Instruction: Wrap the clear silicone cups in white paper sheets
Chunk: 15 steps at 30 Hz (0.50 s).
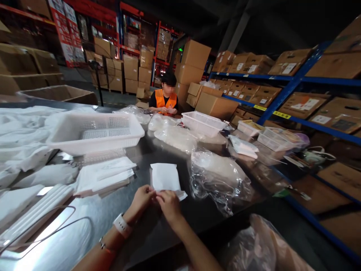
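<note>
Head view: the left hand (pixel 144 198) and right hand (pixel 170 207) are meeting at the fingertips, curled nearly closed; whether they are gripping anything cannot be told. A white packet (pixel 166 176) is lying just beyond them. Well to their right, yellow strips (pixel 281 115) and white carton labels (pixel 308 104) are carrying print too small to read; far ahead and left, a red-and-white banner (pixel 73 34) is displaying illegible characters.

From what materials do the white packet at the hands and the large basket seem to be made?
White packet: matte, perhaps paper or plastic film; opaque, with thin edges. Large basket: probably moulded plastic, slightly glossy; regular holes, rounded corners.
</note>
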Each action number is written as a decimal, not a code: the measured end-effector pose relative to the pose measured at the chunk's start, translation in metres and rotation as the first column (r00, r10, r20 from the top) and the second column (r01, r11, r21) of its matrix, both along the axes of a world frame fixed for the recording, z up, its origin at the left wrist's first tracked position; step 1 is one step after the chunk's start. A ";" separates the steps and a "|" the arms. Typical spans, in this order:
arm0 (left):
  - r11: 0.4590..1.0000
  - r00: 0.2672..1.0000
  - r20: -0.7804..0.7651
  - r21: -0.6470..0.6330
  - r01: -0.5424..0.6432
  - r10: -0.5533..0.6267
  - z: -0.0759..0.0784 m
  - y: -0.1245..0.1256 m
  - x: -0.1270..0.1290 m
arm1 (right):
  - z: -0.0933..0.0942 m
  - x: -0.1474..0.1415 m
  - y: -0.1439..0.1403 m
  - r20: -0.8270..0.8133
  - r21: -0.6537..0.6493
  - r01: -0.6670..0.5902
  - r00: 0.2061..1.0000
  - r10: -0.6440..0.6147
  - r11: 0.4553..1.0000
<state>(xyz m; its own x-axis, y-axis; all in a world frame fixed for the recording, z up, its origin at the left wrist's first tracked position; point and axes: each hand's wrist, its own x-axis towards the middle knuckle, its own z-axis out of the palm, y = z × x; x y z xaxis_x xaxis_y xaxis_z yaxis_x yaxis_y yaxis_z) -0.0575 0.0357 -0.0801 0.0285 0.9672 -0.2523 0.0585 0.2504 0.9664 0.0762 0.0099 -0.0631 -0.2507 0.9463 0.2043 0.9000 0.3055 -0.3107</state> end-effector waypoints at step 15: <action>0.993 0.983 -0.164 0.097 -0.068 0.083 0.002 -0.006 -0.002 | -0.012 0.060 -0.022 -0.651 0.164 0.059 0.757 0.063 0.985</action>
